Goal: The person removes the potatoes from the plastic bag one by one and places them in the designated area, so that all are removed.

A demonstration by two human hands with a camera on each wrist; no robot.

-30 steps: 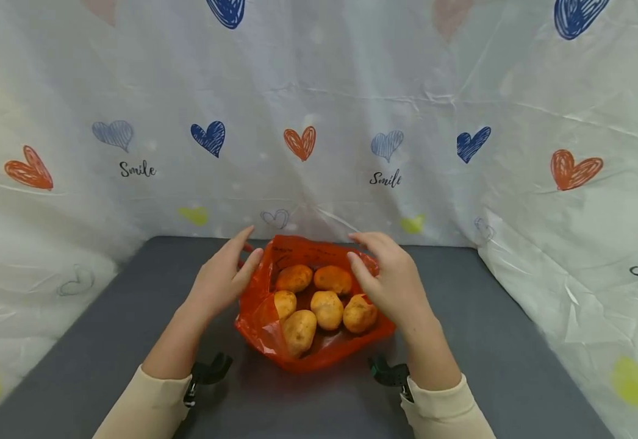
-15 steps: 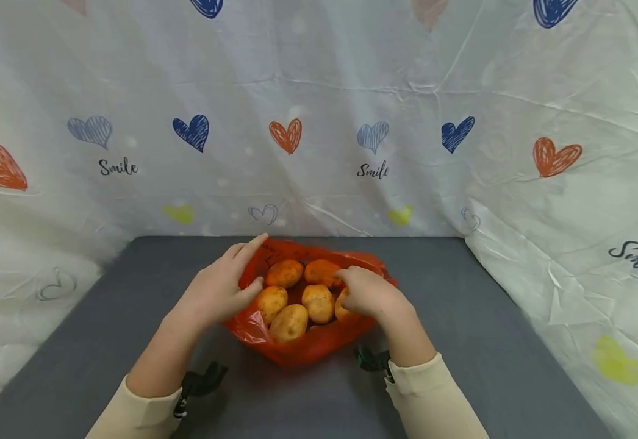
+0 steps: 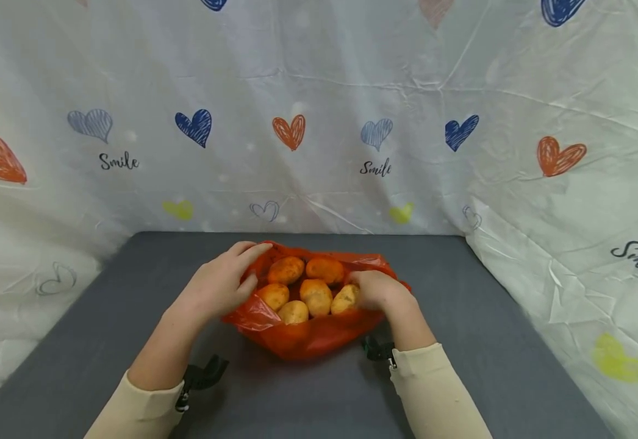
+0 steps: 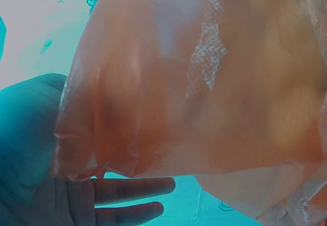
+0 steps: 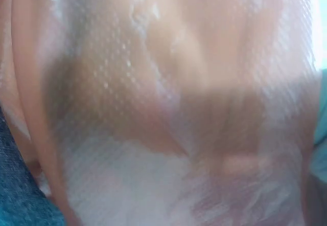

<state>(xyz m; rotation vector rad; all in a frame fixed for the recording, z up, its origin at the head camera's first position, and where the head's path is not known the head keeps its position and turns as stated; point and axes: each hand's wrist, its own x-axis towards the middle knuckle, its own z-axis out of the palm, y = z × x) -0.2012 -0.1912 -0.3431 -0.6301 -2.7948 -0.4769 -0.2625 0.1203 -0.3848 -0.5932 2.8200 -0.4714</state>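
Observation:
A red plastic bag lies with its mouth wide on the dark table, several potatoes inside. My left hand is at the bag's left rim, fingers stretched along it and thumb apart. In the left wrist view, two straight fingers show below the bag's film, which hides the others. My right hand reaches in from the right, its bent fingers gripping the rightmost potato, fingertips partly hidden. Blurred film fills most of the right wrist view.
The dark grey table extends around the bag. Behind it and at both sides hangs a pale sheet printed with hearts and "Smile". Dark wrist straps jut inward below both hands.
My right hand came down from above the bag's right side onto the rightmost potato. The left hand settled against the left rim. The front of the bag now hides more of the front potato.

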